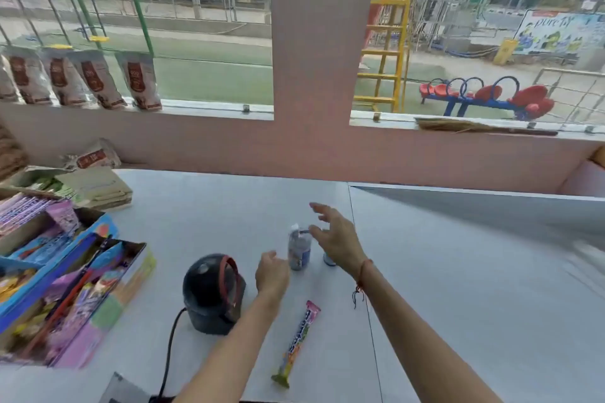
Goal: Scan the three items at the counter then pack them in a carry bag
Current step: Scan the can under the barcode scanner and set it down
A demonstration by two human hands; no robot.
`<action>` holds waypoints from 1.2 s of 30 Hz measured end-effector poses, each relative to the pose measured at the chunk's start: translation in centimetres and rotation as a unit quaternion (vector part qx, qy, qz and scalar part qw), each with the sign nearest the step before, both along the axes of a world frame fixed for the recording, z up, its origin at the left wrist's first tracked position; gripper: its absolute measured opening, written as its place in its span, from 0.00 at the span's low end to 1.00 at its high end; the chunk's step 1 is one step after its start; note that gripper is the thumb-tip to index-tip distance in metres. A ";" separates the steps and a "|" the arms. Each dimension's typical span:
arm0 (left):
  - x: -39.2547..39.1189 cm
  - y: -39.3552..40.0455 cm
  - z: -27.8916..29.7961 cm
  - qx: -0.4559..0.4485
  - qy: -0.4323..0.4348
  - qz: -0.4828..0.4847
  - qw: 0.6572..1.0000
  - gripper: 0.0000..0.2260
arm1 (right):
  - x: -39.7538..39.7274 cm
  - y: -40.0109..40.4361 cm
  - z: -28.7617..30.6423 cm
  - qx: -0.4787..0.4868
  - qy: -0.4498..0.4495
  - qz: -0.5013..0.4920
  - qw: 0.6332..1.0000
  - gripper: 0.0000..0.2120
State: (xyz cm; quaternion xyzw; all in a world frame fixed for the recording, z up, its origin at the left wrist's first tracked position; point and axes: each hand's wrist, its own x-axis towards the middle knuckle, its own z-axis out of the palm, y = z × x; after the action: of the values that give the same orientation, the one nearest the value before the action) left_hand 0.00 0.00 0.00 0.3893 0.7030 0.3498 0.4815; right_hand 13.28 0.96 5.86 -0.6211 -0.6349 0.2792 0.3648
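A small bottle (298, 250) with a white cap and blue label stands upright mid-counter. My left hand (271, 273) is right beside its left side, fingers curled, and contact with the bottle cannot be made out. My right hand (337, 239) hovers over the bottle's right side with fingers spread, holding nothing. A small blue-and-white item (329, 260) stands half hidden under my right wrist. A long colourful candy stick pack (296, 342) lies on the counter nearer to me. A black dome-shaped barcode scanner (212, 293) with a cable sits left of the bottle.
Open cardboard display boxes of sweets (75, 288) crowd the counter's left side, with paper bags (98, 188) behind them. Snack packets (98, 78) stand on the window sill. A white counter (458, 288) stretches to the right. A pink wall (324, 147) rises at the back.
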 end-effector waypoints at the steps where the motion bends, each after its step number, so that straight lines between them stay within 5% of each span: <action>1: 0.0 0.2 -0.3 -0.020 -0.022 0.007 1.000 0.15 | -0.3 0.4 -0.5 -0.034 -0.037 0.037 0.998 0.26; 5: -0.1 0.9 -1.0 -0.039 -0.172 0.035 0.984 0.12 | -1.2 1.4 -2.2 -0.116 -0.067 0.133 0.982 0.33; 9: 0.0 0.9 -0.4 -0.050 -0.270 0.080 0.958 0.15 | -1.0 2.3 -3.4 -0.108 0.055 0.045 0.992 0.28; 13: -0.2 0.3 -0.9 -0.027 -0.387 0.090 0.917 0.07 | -1.3 2.0 -3.1 -0.128 0.275 -0.067 0.950 0.24; 18: -0.2 -0.5 -0.8 -0.005 -0.491 0.114 0.863 0.16 | -1.8 1.1 -1.9 -0.130 0.322 -0.054 0.936 0.24; 21: -1.1 -1.4 -0.2 -0.026 -0.525 0.103 0.845 0.22 | -1.0 -0.1 -1.4 -0.146 0.355 -0.009 0.923 0.21; 24: -1.9 -3.1 0.1 -0.036 -0.541 0.069 0.837 0.18 | 0.1 -1.8 -1.4 -0.148 0.384 0.015 0.911 0.23; 29: -2.2 -5.5 -0.3 0.029 -0.555 0.026 0.831 0.12 | -0.3 -4.0 -1.8 -0.137 0.383 -0.031 0.913 0.32; 36: -2.2 -7.3 -0.6 0.034 -0.537 0.021 0.843 0.16 | -1.2 -6.2 -2.4 -0.067 0.439 -0.043 0.895 0.27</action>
State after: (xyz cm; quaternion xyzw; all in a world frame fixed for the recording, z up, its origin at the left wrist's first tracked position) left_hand -2.23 -7.29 -0.64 0.1417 0.3305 0.5380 0.7624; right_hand 12.10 -5.22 3.47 -0.4848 -0.3624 0.5497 0.5758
